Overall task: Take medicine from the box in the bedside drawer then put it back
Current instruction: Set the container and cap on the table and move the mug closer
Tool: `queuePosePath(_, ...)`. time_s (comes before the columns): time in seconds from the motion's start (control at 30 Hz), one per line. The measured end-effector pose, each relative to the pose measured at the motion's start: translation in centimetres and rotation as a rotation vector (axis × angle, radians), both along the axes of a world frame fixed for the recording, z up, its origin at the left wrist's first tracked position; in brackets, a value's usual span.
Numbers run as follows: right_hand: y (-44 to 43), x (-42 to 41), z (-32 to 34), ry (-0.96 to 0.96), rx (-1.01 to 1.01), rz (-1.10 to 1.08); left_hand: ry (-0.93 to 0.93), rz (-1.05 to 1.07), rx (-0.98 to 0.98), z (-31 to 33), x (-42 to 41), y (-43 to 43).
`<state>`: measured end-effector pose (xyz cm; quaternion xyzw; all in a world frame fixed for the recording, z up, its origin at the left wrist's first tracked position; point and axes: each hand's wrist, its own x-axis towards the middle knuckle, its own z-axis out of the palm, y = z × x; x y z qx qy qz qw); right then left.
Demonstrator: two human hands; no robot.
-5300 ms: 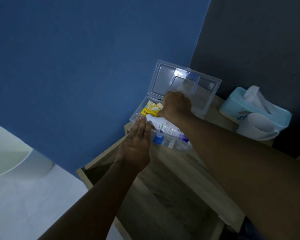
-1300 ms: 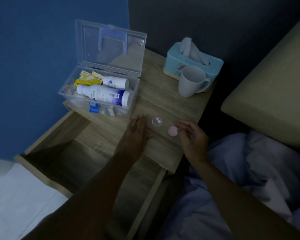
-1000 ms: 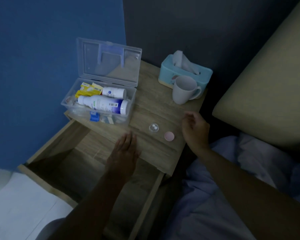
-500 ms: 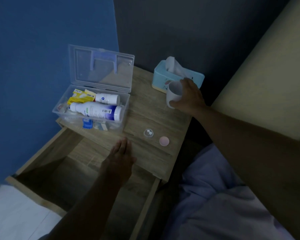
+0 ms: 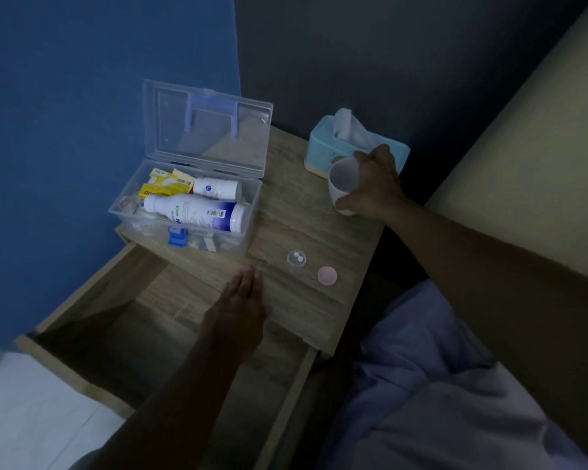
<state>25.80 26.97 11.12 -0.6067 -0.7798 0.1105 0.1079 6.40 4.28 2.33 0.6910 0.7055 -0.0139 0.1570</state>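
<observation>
Pills (image 5: 299, 257) sitting in their little clear cup on the tabletop (image 5: 306, 228), my right grip (image 5: 374, 184) wrapped round the mug (image 5: 342, 184), left grip (image 5: 238, 310) flat, fingers together.

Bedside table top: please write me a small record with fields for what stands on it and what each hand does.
box: clear plastic medicine box, lid open, bottles inside
pills: two white tablets in small clear cup
cap: round pink cap, beside that cup
right hand: right hand wrapped around white mug
left hand: left hand flat, at table front edge
drawer: wooden drawer, open
</observation>
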Motion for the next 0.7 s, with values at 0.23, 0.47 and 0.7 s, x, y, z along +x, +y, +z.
queuePosePath(0.23,-3.7,-0.3,0.4,0.205,-0.047,0.099,-0.022,0.003,-0.031,0.7,0.1,0.1)
queuePosePath(0.47,-5.8,-0.3,-1.8,0.218,-0.104,0.139,-0.084,0.018,-0.065,0.8,-0.1,0.2)
queuePosePath(0.7,-5.9,-0.2,-2.9,0.194,-0.09,0.138,-0.058,0.033,-0.029,0.0,0.0,0.3)
